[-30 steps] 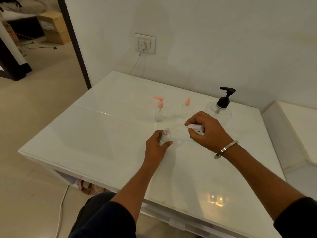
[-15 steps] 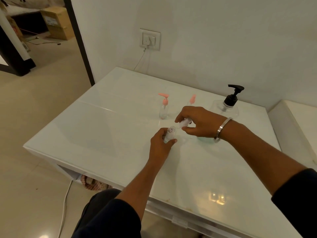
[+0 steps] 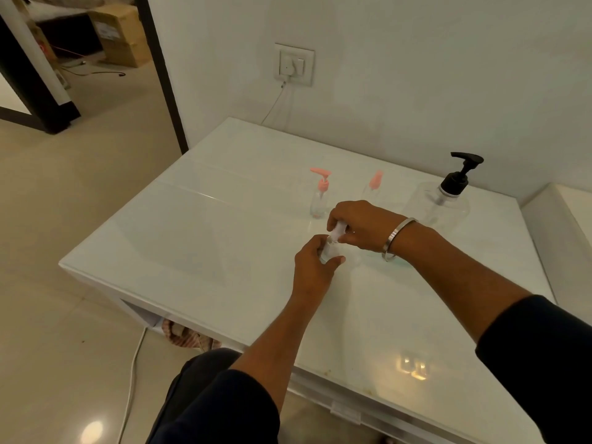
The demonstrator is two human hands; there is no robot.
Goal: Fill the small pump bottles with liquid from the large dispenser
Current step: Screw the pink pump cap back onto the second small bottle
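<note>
My left hand [image 3: 312, 267] grips a small clear bottle [image 3: 328, 253] on the white table [image 3: 208, 238]. My right hand [image 3: 362, 224] pinches a white pump cap [image 3: 338, 231] that sits on the bottle's neck. Behind them stand two small clear bottles with pink pumps: one [image 3: 320, 195] to the left, the other [image 3: 374, 182] partly hidden by my right hand. The large clear dispenser [image 3: 440, 203] with a black pump head stands at the back right.
A wall socket [image 3: 294, 64] with a plugged cable is on the wall behind the table. A white ledge [image 3: 563, 219] adjoins the table's right side. A white cable [image 3: 133, 379] runs across the floor at the table's left front, where the doorway opens.
My right hand has carried the white pump cap left, from beside the dispenser onto the neck of the bottle in my left hand. The camera has shifted closer and left.
</note>
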